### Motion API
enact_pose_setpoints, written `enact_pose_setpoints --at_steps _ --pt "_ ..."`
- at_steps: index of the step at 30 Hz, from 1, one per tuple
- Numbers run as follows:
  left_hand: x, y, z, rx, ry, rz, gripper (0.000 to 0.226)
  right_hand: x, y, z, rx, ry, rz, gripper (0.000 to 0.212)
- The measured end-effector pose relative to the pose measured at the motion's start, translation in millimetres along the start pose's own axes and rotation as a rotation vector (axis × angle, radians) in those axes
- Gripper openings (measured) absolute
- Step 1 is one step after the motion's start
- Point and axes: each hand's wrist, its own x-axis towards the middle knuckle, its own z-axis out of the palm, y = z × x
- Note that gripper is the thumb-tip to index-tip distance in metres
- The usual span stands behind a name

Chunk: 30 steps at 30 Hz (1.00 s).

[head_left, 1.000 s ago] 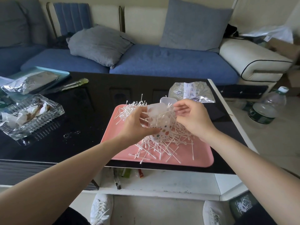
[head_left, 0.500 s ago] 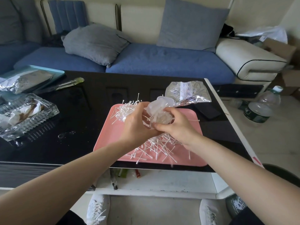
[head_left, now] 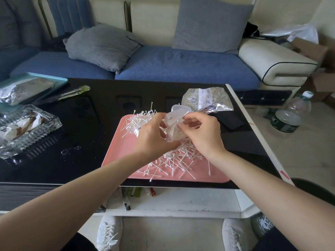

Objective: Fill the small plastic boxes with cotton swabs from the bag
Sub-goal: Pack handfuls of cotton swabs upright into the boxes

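The black table [head_left: 90, 124] carries a pink tray [head_left: 123, 151], glass dish [head_left: 42, 135], foil bag [head_left: 204, 98] — perhaps a phone [head_left: 233, 122].

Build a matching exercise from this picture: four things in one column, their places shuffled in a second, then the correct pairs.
Things
1. small plastic box
2. cotton swabs
3. foil bag
4. water bottle

Places
A. on the floor, right of the table
B. gripped by the left hand, the right hand pinching at its opening
C. scattered over the pink tray
D. lying on the table beyond the tray

Pairs: 1-B, 2-C, 3-D, 4-A
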Motion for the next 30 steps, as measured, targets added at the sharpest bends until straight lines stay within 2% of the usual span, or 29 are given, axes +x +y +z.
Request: enact_pose_setpoints --at_steps 3,8,10,14,16,19,23,26,30 --pt "0 1 0 0.013 -0.015 0.011 0.070 0 -3 -2 -0.055 -0.040 -0.092 0.003" --pt "-1 0 -1 -0.012 -0.012 -0.017 0.068 8 -7 -8 -0.245 -0.205 -0.163 0.006" --pt "0 -1 -2 -0.032 -0.010 -0.040 0.067 13 -4 -14 -0.233 -0.268 -0.128 0.011" --pt "1 -4 -7 -0.106 -0.038 -0.124 0.069 18 3 -27 -0.095 -0.169 0.051 0.019" --pt "1 -5 -9 -0.158 -0.046 -0.163 0.070 17 5 -31 -0.051 -0.257 0.129 0.022" --pt "0 -4 -13 -0.241 -0.077 -0.186 0.070 12 8 -32 -0.095 -0.386 0.100 0.040" --pt "-1 0 -15 -0.309 -0.100 -0.198 0.073 0 15 -29 -0.037 -0.342 0.013 0.045" --pt "-1 4 -15 -0.348 -0.091 -0.232 0.061 -3 18 -27 -0.002 -0.311 -0.005 0.044" --pt "-1 11 -12 -0.434 -0.034 -0.305 0.022 -8 23 -29 0.021 -0.260 -0.031 0.046"
